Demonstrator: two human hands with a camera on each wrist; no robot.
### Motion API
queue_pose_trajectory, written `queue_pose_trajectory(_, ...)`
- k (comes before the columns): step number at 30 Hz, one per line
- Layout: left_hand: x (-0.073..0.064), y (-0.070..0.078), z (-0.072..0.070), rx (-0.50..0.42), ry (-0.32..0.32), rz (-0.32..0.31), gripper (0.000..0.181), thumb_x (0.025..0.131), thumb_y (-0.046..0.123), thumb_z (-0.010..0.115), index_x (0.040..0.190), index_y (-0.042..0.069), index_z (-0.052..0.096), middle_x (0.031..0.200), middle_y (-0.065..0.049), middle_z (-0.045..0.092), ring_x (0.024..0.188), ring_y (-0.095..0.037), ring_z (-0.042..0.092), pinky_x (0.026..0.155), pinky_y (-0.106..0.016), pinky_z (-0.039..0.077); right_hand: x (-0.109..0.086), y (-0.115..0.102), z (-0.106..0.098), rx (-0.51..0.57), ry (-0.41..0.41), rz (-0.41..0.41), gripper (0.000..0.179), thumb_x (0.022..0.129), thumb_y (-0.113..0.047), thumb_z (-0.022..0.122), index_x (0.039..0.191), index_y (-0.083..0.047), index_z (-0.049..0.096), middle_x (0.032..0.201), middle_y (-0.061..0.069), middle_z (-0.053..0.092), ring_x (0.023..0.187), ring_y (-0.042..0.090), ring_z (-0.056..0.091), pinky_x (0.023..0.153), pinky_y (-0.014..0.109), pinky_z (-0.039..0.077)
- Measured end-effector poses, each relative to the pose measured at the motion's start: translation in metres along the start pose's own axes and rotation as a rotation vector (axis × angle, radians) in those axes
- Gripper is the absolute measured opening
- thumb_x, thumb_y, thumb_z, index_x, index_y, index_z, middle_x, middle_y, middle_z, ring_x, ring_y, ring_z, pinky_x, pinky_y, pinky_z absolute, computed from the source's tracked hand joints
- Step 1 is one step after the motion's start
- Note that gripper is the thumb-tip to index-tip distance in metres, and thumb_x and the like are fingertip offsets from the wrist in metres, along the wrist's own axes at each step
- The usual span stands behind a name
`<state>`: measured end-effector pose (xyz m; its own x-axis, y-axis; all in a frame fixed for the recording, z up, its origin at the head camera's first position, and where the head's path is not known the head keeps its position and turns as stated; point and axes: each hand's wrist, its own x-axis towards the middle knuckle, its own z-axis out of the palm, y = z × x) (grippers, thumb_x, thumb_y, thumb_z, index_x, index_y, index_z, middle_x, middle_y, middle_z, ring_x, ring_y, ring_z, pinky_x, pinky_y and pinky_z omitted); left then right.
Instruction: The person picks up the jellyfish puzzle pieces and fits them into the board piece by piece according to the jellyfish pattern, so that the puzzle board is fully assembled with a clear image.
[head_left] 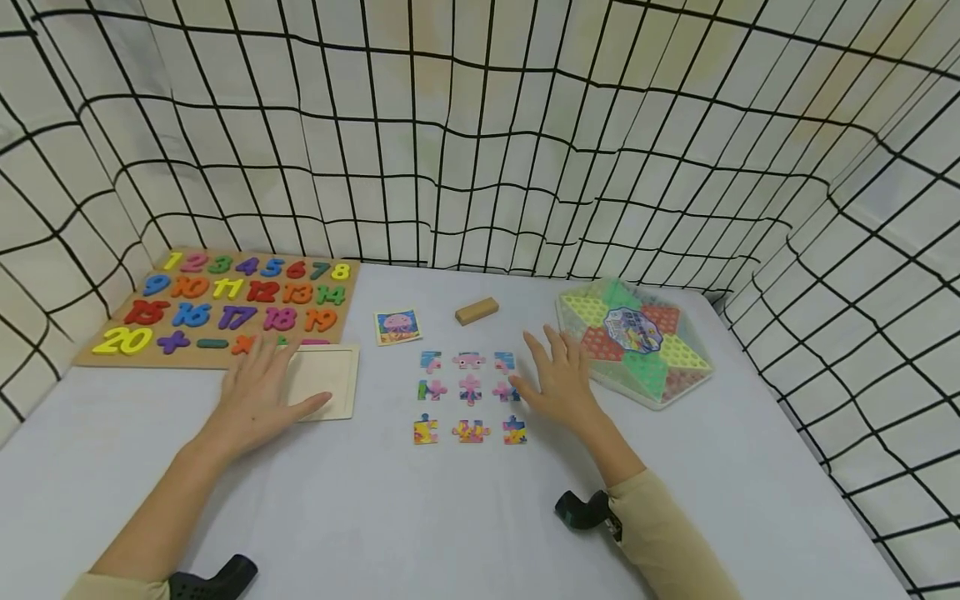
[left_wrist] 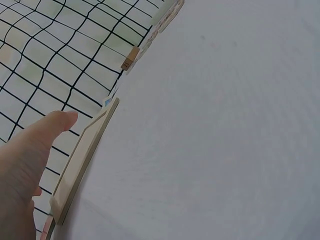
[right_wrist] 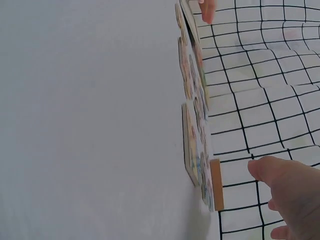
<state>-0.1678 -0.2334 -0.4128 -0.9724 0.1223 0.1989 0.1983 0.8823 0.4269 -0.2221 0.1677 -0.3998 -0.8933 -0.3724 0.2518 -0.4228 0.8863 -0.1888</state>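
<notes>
My left hand (head_left: 258,400) is spread with straight fingers over a pale wooden puzzle tray (head_left: 335,383) and the lower edge of the number board (head_left: 161,317). Its thumb overlaps the tray in the head view, and the left wrist view has the thumb beside the tray's frame (left_wrist: 85,160). To the right of several jigsaw pieces (head_left: 470,431) laid out in rows, my right hand (head_left: 558,379) has its fingers apart and holds nothing. Its thumb and index finger come close to the rightmost pieces (head_left: 505,361). A small picture card (head_left: 398,327) lies behind the pieces.
A wooden block (head_left: 477,311) stands behind the pieces, near the card. At the right is a clear hexagonal box (head_left: 637,342) with coloured triangles, close to my right fingers. Black netting over white cloth (head_left: 480,150) walls the back and sides of the white table (head_left: 375,517).
</notes>
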Motion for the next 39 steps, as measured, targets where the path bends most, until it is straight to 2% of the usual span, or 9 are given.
queue_pose_trajectory(4, -0.002, -0.001, 0.003, 0.028, -0.025, -0.027, 0.102, 0.075, 0.063, 0.058, 0.140, -0.005, 0.022, 0.143, -0.035, 0.010, 0.132, -0.049, 0.001, 0.095, -0.068, -0.007, 0.004, -0.012, 0.007, 0.021, -0.005, -0.040, 0.064, 0.088, -0.042, 0.053, 0.140, -0.010, 0.035, 0.144, 0.022, 0.024, 0.130, 0.041, 0.018, 0.100, 0.061, 0.013)
queue_pose_trajectory(17, -0.006, -0.004, 0.010, 0.075, -0.013, 0.014, 0.104, 0.070, 0.067, 0.061, 0.138, -0.005, 0.028, 0.142, -0.035, 0.013, 0.131, -0.051, 0.001, 0.091, -0.070, -0.003, 0.019, -0.040, 0.020, 0.075, -0.018, -0.151, 0.055, 0.088, -0.036, 0.055, 0.134, -0.009, 0.042, 0.140, 0.020, 0.031, 0.127, 0.039, 0.024, 0.100, 0.057, 0.017)
queue_pose_trajectory(24, -0.005, -0.001, 0.013, 0.070, -0.029, 0.008, 0.105, 0.070, 0.067, 0.061, 0.137, -0.007, 0.029, 0.143, -0.034, 0.011, 0.131, -0.051, 0.003, 0.092, -0.069, 0.001, 0.029, -0.055, 0.025, 0.102, -0.065, -0.142, 0.051, 0.090, -0.036, 0.054, 0.133, -0.011, 0.044, 0.139, 0.017, 0.034, 0.127, 0.035, 0.025, 0.101, 0.054, 0.018)
queue_pose_trajectory(31, -0.008, 0.006, 0.014, 0.060, -0.050, 0.030, 0.104, 0.071, 0.065, 0.062, 0.135, -0.010, 0.031, 0.143, -0.034, 0.012, 0.132, -0.049, 0.007, 0.091, -0.067, 0.007, 0.039, -0.064, 0.033, 0.113, -0.066, -0.153, 0.048, 0.090, -0.035, 0.053, 0.131, -0.011, 0.047, 0.136, 0.015, 0.039, 0.125, 0.031, 0.029, 0.101, 0.051, 0.021)
queue_pose_trajectory(39, -0.008, 0.015, 0.017, 0.021, -0.099, 0.011, 0.106, 0.071, 0.067, 0.059, 0.137, -0.009, 0.028, 0.145, -0.033, 0.010, 0.134, -0.045, -0.003, 0.091, -0.067, 0.010, 0.050, -0.070, 0.040, 0.108, -0.102, -0.127, 0.047, 0.091, -0.037, 0.052, 0.131, -0.012, 0.047, 0.133, 0.011, 0.043, 0.122, 0.028, 0.032, 0.099, 0.049, 0.024)
